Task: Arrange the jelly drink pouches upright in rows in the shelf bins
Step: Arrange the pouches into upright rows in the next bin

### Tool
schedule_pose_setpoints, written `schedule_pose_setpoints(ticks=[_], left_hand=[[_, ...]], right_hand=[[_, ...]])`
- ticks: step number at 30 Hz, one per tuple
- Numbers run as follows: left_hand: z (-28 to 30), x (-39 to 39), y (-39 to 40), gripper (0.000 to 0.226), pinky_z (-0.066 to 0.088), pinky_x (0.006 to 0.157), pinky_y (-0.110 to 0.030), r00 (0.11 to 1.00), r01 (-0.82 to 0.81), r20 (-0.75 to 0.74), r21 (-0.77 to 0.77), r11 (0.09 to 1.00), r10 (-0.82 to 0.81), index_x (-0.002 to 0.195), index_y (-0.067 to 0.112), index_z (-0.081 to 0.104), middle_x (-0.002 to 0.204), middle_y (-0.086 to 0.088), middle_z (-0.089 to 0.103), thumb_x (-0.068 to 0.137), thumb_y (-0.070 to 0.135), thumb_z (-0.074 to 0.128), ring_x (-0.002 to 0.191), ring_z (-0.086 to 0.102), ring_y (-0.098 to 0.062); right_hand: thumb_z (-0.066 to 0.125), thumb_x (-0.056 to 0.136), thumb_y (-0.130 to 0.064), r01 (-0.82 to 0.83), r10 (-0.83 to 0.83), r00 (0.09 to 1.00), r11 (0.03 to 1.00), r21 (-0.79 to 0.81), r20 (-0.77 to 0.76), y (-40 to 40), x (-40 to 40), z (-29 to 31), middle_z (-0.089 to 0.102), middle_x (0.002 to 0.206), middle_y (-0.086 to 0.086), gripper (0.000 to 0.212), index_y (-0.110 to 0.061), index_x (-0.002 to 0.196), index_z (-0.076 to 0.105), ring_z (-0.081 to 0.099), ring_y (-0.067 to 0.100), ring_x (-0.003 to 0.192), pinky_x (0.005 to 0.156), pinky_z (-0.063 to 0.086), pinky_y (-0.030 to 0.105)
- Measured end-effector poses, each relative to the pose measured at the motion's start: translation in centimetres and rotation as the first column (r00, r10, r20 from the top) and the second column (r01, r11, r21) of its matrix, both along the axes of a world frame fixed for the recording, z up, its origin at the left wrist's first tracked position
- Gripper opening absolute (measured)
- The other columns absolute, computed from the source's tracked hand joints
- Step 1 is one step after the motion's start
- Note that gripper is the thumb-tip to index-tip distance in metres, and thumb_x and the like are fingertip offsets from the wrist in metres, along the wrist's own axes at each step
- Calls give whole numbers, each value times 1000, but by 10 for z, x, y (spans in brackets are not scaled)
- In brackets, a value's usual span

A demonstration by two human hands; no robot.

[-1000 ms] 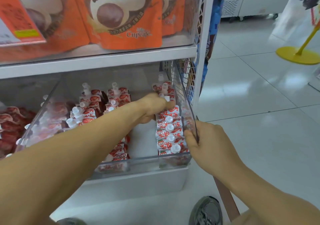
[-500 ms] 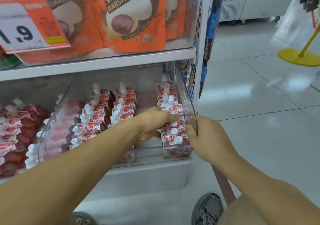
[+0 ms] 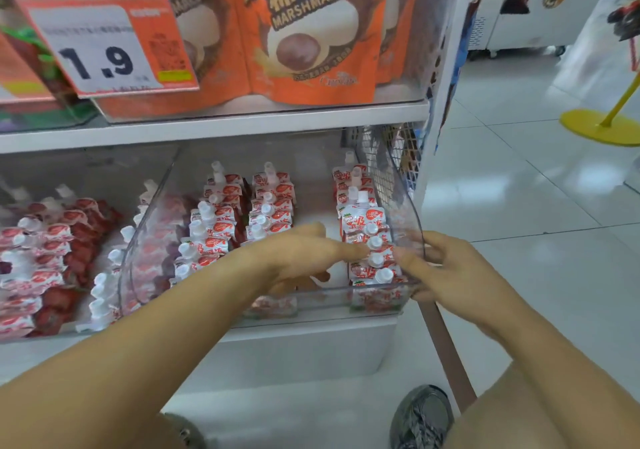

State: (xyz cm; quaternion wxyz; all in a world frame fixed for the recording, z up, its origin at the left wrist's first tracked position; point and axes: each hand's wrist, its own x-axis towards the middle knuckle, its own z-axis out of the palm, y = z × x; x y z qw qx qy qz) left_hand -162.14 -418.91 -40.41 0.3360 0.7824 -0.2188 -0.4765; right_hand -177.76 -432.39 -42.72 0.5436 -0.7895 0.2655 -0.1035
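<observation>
A clear plastic shelf bin (image 3: 403, 185) holds white-and-red jelly drink pouches with white caps, standing in rows. Two rows (image 3: 242, 213) fill its left and middle part, and one row (image 3: 362, 213) runs along its right wall. My left hand (image 3: 301, 258) reaches into the bin with flat, stretched fingers, the tips touching the front pouches of the right row. My right hand (image 3: 446, 268) grips the bin's front right corner from outside. Bare bin floor shows between the middle and right rows.
A second clear bin (image 3: 45, 244) at the left holds more pouches, less tidy. The shelf above carries orange marshmallow bags (image 3: 311, 33) and a price tag (image 3: 100, 46). Right of the white shelf upright (image 3: 440, 102) are tiled floor and a yellow stand base (image 3: 599, 126). A grey shoe (image 3: 420, 417) is below.
My left hand has come forward along the right row and its fingers have straightened. My right hand has slid down the right wall to the front corner. The view has tilted up.
</observation>
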Motion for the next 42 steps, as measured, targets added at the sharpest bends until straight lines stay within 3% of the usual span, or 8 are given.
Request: schedule_pose_setpoints(ticks=[6, 12, 16, 19, 23, 29, 37, 42], left_hand=[[3, -13, -16, 26, 42, 44, -15, 997, 77, -22, -117, 990, -80, 67, 10, 53, 46, 9, 55, 91, 11, 64, 41, 51, -3], [10, -16, 14, 47, 46, 81, -22, 791, 355, 490, 120, 927, -367, 125, 23, 57, 115, 3, 65, 86, 48, 64, 99, 62, -17], [25, 7, 80, 56, 43, 82, -14, 586, 285, 792, -3, 958, -172, 132, 33, 50, 116, 18, 61, 82, 51, 66, 92, 55, 3], [18, 26, 112, 63, 39, 80, -17, 457, 175, 875, 86, 981, -158, 130, 30, 53, 115, 12, 58, 75, 56, 69, 97, 56, -5], [2, 30, 116, 38, 37, 61, -12, 563, 173, 794, 160, 972, -231, 102, 37, 49, 81, 16, 54, 77, 63, 63, 72, 53, -2], [-3, 49, 114, 48, 53, 86, -27, 830, 270, 504, 12, 963, -239, 104, 42, 53, 96, 24, 65, 66, 53, 81, 89, 63, 0], [3, 60, 92, 98, 45, 96, -26, 769, 342, 446, 318, 884, -458, 131, 27, 38, 123, 18, 57, 52, 62, 85, 110, 56, -12], [-19, 50, 85, 91, 49, 78, -20, 790, 278, 510, 194, 941, -339, 123, 24, 37, 103, 15, 61, 54, 59, 85, 91, 59, -5]], right_hand=[[61, 93, -45, 69, -79, 997, 958, -278, -26, 19, 12, 9, 61, 87, -24, 12, -45, 84, 53, 64, 13, 93, 84, 54, 35], [64, 87, -53, 152, -164, 982, 981, -121, -98, 12, 9, 11, 72, 107, -10, 34, -34, 115, 62, 71, 13, 94, 89, 57, 46], [66, 91, -24, 418, -213, 883, 764, -492, 419, 32, 13, 40, 66, 115, -5, 27, -24, 118, 60, 66, 11, 99, 85, 54, 30], [67, 90, -22, 58, 100, 949, 877, -478, 298, 59, 50, 51, 69, 102, -12, 17, -24, 107, 65, 67, 5, 86, 79, 56, 25], [63, 82, -64, -418, 303, 880, 860, -294, -366, 71, 115, 22, 47, 147, -4, 86, -26, 151, 27, 57, 15, 121, 99, 46, 34], [74, 88, -16, -501, 533, 840, 834, 233, -103, 75, 124, -5, 72, 117, 2, 35, -18, 121, 63, 67, 17, 112, 94, 55, 24], [84, 74, -8, -601, 632, 765, 769, 219, -119, 61, 116, 5, 67, 77, -37, 40, -36, 92, 61, 59, -24, 84, 64, 42, -4], [85, 72, -5, -578, 622, 762, 779, 244, -182, 59, 115, 7, 75, 111, -2, 54, -14, 121, 63, 70, 13, 106, 96, 54, 26]])
